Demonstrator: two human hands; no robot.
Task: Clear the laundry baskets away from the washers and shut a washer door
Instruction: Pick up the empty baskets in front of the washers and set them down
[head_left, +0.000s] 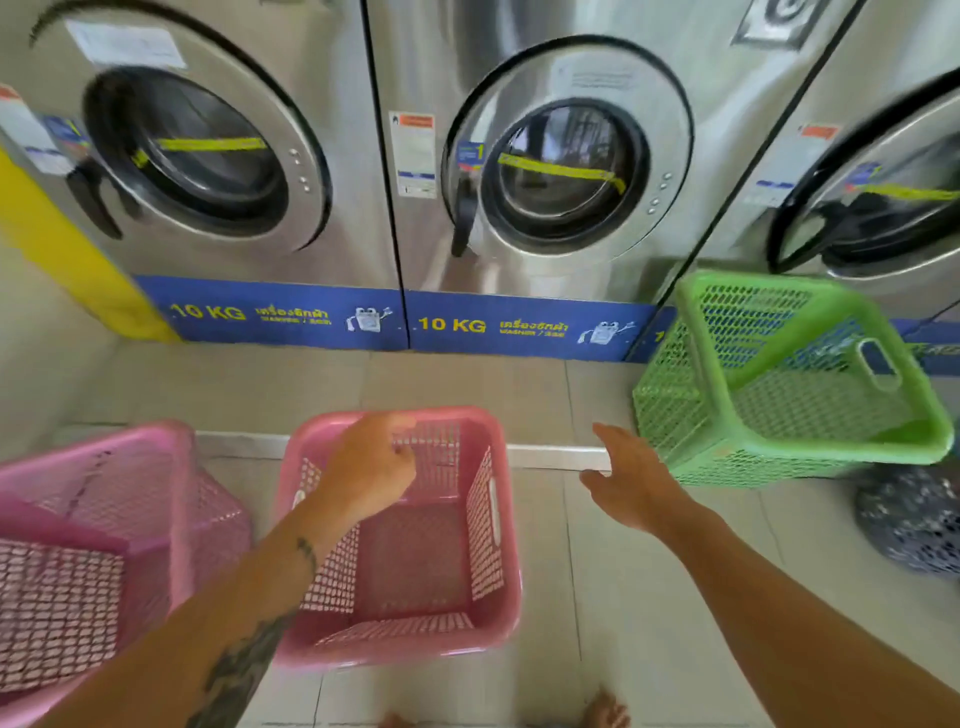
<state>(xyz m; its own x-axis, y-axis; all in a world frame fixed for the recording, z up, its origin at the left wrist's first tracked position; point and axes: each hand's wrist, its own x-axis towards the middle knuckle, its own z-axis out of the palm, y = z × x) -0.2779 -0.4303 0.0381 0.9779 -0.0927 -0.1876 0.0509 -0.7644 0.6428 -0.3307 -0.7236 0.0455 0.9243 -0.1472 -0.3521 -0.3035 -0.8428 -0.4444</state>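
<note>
Head view, left hand (371, 467) curled over middle pink basket (498, 597) rim, right hand (631, 478) spread, empty, near green basket (779, 447)

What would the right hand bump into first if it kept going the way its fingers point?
Probably the green basket. The right hand is open, fingers aimed forward and slightly right at the basket's near left corner, with only bare floor between. Depth is hard to judge.

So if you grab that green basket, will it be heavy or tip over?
Probably light: the green basket looks empty, and its walls are open plastic mesh. It may tip easily, since it already sits tilted rather than flat on the floor. It should stay fairly stiff, going by its thick rim and moulded handle slot. The right hand is open beside it, not touching.
</note>
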